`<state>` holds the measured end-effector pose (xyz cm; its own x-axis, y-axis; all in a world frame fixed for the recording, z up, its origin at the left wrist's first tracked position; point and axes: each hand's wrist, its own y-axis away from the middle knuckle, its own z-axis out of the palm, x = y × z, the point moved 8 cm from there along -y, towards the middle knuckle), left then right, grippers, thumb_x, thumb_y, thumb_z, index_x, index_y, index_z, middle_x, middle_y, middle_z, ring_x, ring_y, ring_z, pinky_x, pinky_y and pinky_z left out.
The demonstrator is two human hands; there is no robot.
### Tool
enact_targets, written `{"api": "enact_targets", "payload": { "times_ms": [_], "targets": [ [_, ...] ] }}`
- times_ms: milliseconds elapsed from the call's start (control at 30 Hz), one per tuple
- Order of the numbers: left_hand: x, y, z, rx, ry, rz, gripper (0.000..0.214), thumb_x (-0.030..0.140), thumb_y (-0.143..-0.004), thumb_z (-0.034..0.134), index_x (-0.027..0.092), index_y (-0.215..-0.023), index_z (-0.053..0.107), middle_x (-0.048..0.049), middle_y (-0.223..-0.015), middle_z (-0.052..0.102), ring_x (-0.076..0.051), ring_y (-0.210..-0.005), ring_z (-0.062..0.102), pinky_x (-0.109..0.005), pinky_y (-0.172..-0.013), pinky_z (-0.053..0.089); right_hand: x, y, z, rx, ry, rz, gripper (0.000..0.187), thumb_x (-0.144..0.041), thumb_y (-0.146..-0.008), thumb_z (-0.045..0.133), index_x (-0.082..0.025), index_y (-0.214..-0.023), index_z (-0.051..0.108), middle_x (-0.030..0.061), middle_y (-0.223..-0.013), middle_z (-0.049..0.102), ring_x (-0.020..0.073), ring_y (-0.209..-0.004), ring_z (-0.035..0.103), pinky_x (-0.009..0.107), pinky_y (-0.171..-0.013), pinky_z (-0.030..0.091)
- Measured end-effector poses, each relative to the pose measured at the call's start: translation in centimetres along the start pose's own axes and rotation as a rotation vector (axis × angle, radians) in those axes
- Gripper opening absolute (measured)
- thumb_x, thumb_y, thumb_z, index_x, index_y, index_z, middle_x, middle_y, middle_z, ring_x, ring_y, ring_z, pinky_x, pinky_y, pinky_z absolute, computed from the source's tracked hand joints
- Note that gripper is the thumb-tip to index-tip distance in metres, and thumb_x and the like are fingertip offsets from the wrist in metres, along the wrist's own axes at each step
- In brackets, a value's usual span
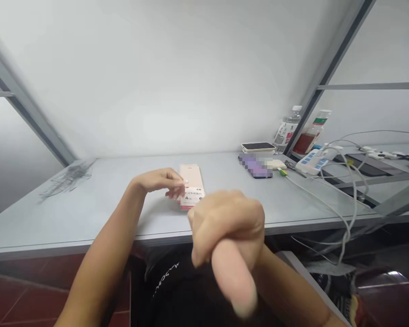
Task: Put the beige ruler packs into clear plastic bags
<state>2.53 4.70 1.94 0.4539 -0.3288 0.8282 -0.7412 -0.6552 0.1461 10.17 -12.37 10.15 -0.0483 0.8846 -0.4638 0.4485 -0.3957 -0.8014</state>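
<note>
The loosely curled, unpinching left hand (158, 181) sits just beside a pink-and-white carton (193, 179) on the grey desk (88, 209); the blurred right hand (228, 229) seems balled shut. A power strip (311, 162), white cables (347, 204) and a water bottle (286, 129) crowd the far right, against a white wall (157, 81).

A strip of desk (221, 175) separates a pink carton (192, 186), the left grip (157, 181) hovering just beside it, from a pixelated phone (255, 165); farther right, a power strip (311, 161) and looped white cables (347, 200) block the way to plastic bottles (286, 129).
</note>
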Motion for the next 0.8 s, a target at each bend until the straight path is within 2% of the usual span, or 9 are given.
{"api": "enact_targets", "payload": {
  "times_ms": [67,133,167,233,300,400,533,667,800],
  "targets": [
    [-0.7,-0.7,-0.9,0.137,-0.099,-0.050,0.044,0.054,-0.075,0.048,0.015,-0.065,0.064,-0.0068,-0.059,0.061,-0.014,-0.051,0.053,-0.026,-0.049,0.041,4.6,-0.9,-2.7,0.070,0.035,0.203,0.055,-0.060,-0.086,0.030,-0.018,-0.058,0.051,-0.0030,-0.045,0.044,0.0067,-0.040,0.039,0.022,-0.043,0.034],
    [-2.4,-1.2,-2.4,0.374,-0.279,-0.231,0.049,0.062,-0.073,0.044,0.016,-0.067,0.060,-0.0065,-0.062,0.061,-0.015,-0.049,0.053,-0.026,-0.048,0.039,10.6,-0.8,-4.6,-0.010,0.134,0.460,0.044,-0.053,-0.087,0.039,-0.018,-0.064,0.053,-0.0029,-0.049,0.047,0.0074,-0.041,0.042,0.022,-0.044,0.033],
    [-3.3,-1.3,-2.6,0.441,-0.380,-0.347,0.050,0.065,-0.069,0.046,0.017,-0.068,0.059,-0.0074,-0.065,0.062,-0.017,-0.052,0.055,-0.027,-0.048,0.038,13.7,-0.3,-5.4,-0.061,0.211,0.597,0.041,-0.049,-0.088,0.040,-0.018,-0.064,0.052,-0.0023,-0.051,0.049,0.0078,-0.042,0.043,0.022,-0.045,0.033],
    [-4.2,-2.1,-2.2,0.465,-0.518,-0.462,0.050,0.067,-0.064,0.050,0.018,-0.070,0.057,-0.0085,-0.071,0.064,-0.021,-0.059,0.058,-0.029,-0.051,0.039,19.4,1.4,-7.1,-0.148,0.427,0.843,0.037,-0.042,-0.085,0.046,-0.017,-0.058,0.049,-0.0015,-0.050,0.050,0.0090,-0.043,0.044,0.024,-0.047,0.032],
    [-4.5,-2.9,-1.2,0.440,-0.592,-0.487,0.048,0.066,-0.064,0.050,0.019,-0.072,0.057,-0.0097,-0.073,0.065,-0.024,-0.065,0.060,-0.030,-0.055,0.040,23.0,2.8,-8.1,-0.192,0.578,0.948,0.037,-0.039,-0.083,0.049,-0.018,-0.053,0.044,-0.0012,-0.049,0.048,0.0099,-0.045,0.042,0.024,-0.048,0.030],
    [-4.5,-3.2,-0.7,0.448,-0.639,-0.503,0.039,0.056,-0.072,0.045,0.018,-0.073,0.056,-0.0120,-0.078,0.065,-0.026,-0.071,0.061,-0.032,-0.058,0.040,24.8,4.1,-8.0,-0.188,0.606,0.980,0.043,-0.047,-0.082,0.047,-0.019,-0.050,0.039,-0.0017,-0.046,0.044,0.0108,-0.044,0.040,0.025,-0.048,0.028],
    [-4.6,-2.9,-1.3,0.521,-0.645,-0.479,0.027,0.041,-0.076,0.042,0.018,-0.069,0.053,-0.0123,-0.077,0.064,-0.025,-0.069,0.060,-0.031,-0.055,0.038,24.8,5.2,-7.4,-0.186,0.584,1.059,0.054,-0.062,-0.080,0.041,-0.020,-0.046,0.040,0.0010,-0.042,0.046,0.0139,-0.044,0.045,0.027,-0.049,0.032],
    [-4.8,-2.4,-2.2,0.606,-0.587,-0.429,0.025,0.039,-0.078,0.040,0.019,-0.065,0.048,-0.0096,-0.073,0.063,-0.020,-0.061,0.057,-0.029,-0.050,0.035,24.9,5.6,-6.6,-0.172,0.491,1.102,0.059,-0.071,-0.074,0.042,-0.020,-0.043,0.041,0.0040,-0.044,0.053,0.0140,-0.040,0.047,0.028,-0.047,0.035],
    [-4.5,-1.9,-2.8,0.726,-0.439,-0.354,0.026,0.041,-0.080,0.039,0.020,-0.068,0.048,-0.0064,-0.073,0.064,-0.016,-0.057,0.055,-0.027,-0.048,0.034,25.0,5.6,-6.2,-0.093,0.354,1.102,0.056,-0.071,-0.071,0.047,-0.019,-0.051,0.049,0.0034,-0.050,0.058,0.0115,-0.039,0.047,0.025,-0.044,0.035]
  ]
}}
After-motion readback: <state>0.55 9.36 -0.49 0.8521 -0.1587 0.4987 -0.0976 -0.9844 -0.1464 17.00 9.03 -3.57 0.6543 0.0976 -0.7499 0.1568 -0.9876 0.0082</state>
